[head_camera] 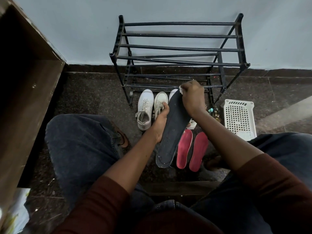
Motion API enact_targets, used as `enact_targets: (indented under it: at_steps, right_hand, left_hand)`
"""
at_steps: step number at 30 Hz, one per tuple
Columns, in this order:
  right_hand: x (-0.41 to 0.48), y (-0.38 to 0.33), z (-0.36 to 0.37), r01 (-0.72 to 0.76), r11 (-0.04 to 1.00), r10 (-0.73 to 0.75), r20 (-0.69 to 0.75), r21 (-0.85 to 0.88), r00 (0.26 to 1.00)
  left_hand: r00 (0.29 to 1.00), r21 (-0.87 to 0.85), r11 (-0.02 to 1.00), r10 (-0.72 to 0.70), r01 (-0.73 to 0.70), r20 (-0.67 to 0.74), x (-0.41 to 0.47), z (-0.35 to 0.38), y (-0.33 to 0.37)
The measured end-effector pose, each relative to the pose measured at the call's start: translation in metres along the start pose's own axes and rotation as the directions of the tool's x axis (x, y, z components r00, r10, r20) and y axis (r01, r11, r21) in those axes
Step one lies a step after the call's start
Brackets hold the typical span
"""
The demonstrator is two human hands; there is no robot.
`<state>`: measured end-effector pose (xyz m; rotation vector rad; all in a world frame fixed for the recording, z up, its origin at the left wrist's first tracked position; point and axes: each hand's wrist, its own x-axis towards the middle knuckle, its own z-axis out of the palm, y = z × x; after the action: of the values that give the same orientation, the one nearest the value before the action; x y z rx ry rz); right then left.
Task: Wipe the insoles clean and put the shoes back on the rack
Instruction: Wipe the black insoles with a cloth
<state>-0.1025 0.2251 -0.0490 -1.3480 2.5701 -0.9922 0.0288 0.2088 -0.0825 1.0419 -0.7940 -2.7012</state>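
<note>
Two hands worked low in front of the black rack (pixel 179 47), which stood against the pale wall (pixel 168 7). Held the dark insole (pixel 170 130) above the floor (pixel 94 92) just before the rack's bottom bars, toe end toward the rack and heel end away from it. Gripped that insole along its left edge with the left hand (pixel 160 123), thumb hooked over the rim and fingers hidden underneath. Kept the right hand (pixel 192 98) curled tight round a small white cloth (pixel 180 89) and pressed it onto the insole's toe end, the part nearest the rack. Left two white shoes side by side on the floor at the rack's foot, toes pointing to it: the outer shoe (pixel 145 108) and the inner shoe (pixel 160 100), the latter partly behind the left thumb. Showed a third white shoe (pixel 173 93) only in part, mostly covered by the raised insole. Laid the red insoles (pixel 184 147) flat and parallel on the floor, farther from the rack than the shoes. Set a white basket (pixel 236 103) beside the rack's right front leg.
</note>
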Motion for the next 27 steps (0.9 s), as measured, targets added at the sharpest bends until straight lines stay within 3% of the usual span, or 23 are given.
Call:
enact_targets:
  at_steps: [4,6,12,15,20,24,27]
  right_hand:
    - [-0.014,-0.012,0.007,0.290,0.957,-0.289,0.219,0.027,0.932]
    - [-0.019,-0.013,0.009,0.372,0.928,-0.358,0.292,0.008,0.887]
    - [0.004,0.007,0.001,0.184,0.970,-0.141,0.244,-0.162,0.959]
    - [0.012,0.015,-0.008,0.099,0.981,-0.056,0.241,-0.168,0.969]
    - [-0.005,-0.005,-0.004,0.204,0.977,-0.179,0.275,-0.068,0.945]
    - [-0.033,-0.025,0.003,0.357,0.933,-0.350,0.329,0.039,0.877]
    - [-0.037,-0.022,0.001,0.335,0.941,-0.332,0.324,0.048,0.886]
  left_hand:
    - [0.996,0.142,0.989,0.055,-0.045,-0.067,0.002,-0.005,-0.001]
    - [0.993,0.150,0.986,0.080,-0.067,-0.082,0.002,-0.007,-0.002]
    - [0.999,0.111,0.994,-0.011,0.015,-0.041,-0.003,-0.008,-0.001]
    - [0.999,0.031,0.998,-0.051,0.051,0.005,-0.004,-0.008,0.001]
    - [0.997,0.120,0.992,-0.025,0.033,-0.069,-0.002,-0.006,0.005]
    - [0.966,0.241,0.966,0.146,-0.093,-0.213,0.004,-0.008,0.006]
    - [0.973,0.245,0.967,0.124,-0.074,-0.195,0.003,-0.014,0.005]
